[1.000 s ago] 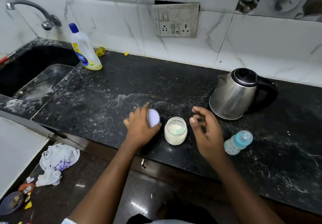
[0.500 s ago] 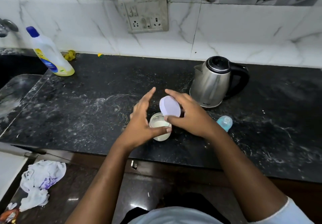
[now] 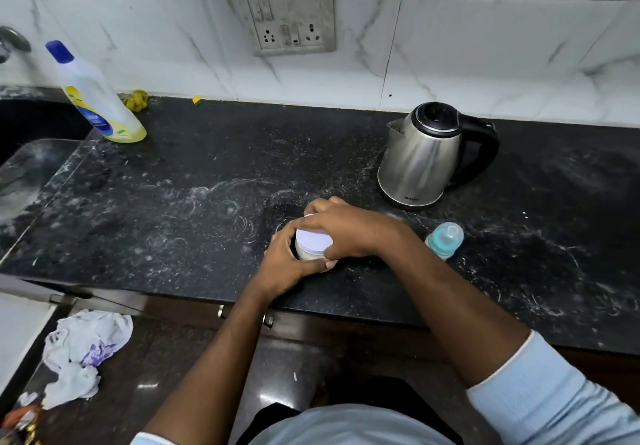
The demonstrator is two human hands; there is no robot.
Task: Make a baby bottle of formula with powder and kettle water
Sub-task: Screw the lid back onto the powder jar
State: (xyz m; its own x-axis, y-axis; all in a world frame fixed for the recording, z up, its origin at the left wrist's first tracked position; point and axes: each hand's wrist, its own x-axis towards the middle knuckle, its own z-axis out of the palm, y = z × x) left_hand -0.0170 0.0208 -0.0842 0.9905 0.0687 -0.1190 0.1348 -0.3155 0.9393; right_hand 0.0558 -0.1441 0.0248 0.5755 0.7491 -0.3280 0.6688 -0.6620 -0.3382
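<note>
So the powder jar (image 3: 309, 253) sits near the front edge of the black tabletop (image 3: 207, 174), pale lid (image 3: 313, 241) on top. Left hand (image 3: 287, 266) wraps round the jar's side from the left, thumb across the front. Right hand (image 3: 349, 228) reaches over from the right, fingers curled on the lid's rim. Baby bottle (image 3: 444, 239) is just beside that wrist, kettle (image 3: 420, 160) behind it.

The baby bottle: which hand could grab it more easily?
Probably the right hand, holding the lid: the baby bottle lies just beside its wrist, while the left hand grips the jar farther away.
</note>
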